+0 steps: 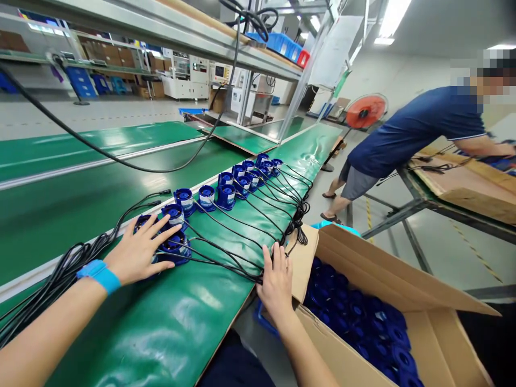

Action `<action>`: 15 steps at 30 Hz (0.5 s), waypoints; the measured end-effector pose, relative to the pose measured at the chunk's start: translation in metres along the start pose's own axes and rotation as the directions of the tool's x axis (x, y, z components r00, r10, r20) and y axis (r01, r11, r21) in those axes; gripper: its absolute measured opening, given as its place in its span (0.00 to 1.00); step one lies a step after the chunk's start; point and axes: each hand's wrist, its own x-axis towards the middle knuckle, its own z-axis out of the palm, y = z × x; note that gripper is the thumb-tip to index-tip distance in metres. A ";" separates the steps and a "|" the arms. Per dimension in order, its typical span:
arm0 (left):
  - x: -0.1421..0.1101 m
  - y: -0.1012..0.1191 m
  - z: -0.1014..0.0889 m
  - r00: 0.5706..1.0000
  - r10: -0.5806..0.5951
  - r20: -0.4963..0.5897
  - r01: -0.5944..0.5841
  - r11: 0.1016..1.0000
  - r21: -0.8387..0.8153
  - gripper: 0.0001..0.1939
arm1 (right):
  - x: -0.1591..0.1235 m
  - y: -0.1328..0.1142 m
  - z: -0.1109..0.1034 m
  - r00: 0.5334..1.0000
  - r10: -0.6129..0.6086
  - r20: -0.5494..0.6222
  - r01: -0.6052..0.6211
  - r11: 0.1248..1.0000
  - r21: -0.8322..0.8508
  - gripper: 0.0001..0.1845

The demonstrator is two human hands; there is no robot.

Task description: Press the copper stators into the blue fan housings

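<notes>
My left hand (139, 250) has its fingers spread over the nearest of several blue round plastic housings, which look like small fan or pump units (176, 247). It seems to touch their tops, and the palm hides part of them. A blue band circles that wrist. My right hand (277, 279) lies at the mat's edge with its fingers stretched out over black cables (237, 267) that run from the units; its fingertips hide where some cables end. More blue units (226, 197) stand in a double row farther along the green mat (193, 317), their cables bunched (298, 223) at the edge.
An open cardboard box (342, 344) full of blue units (363, 317) stands at right below the bench. Black cables (80, 263) lie at left. One loose cable (161, 170) droops from the overhead shelf. A person (415, 134) leans over another table; an orange fan (366, 112) stands behind.
</notes>
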 end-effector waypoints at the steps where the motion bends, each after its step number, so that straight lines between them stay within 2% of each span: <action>1: 0.008 0.003 -0.001 1.000 0.015 0.002 -0.015 1.000 0.009 0.44 | 0.004 0.007 0.001 1.000 0.013 0.005 -0.013 1.000 -0.017 0.56; 6: 0.055 0.029 -0.001 1.000 -0.024 -0.012 0.025 0.998 0.063 0.40 | 0.026 0.032 0.003 0.996 0.075 0.037 -0.070 0.989 -0.128 0.44; 10: 0.093 0.045 0.008 0.998 -0.066 -0.022 0.067 0.997 0.044 0.40 | 0.053 0.049 0.005 0.978 0.204 0.053 -0.188 0.958 -0.217 0.38; 13: 0.121 0.044 0.016 1.000 -0.016 -0.013 0.016 1.000 0.010 0.42 | 0.065 0.065 0.007 0.964 0.265 -0.008 -0.257 0.929 -0.266 0.34; 15: 0.139 0.036 0.019 0.999 0.050 0.000 -0.050 0.999 -0.018 0.46 | 0.062 0.076 0.006 0.974 0.229 -0.003 -0.221 0.938 -0.266 0.34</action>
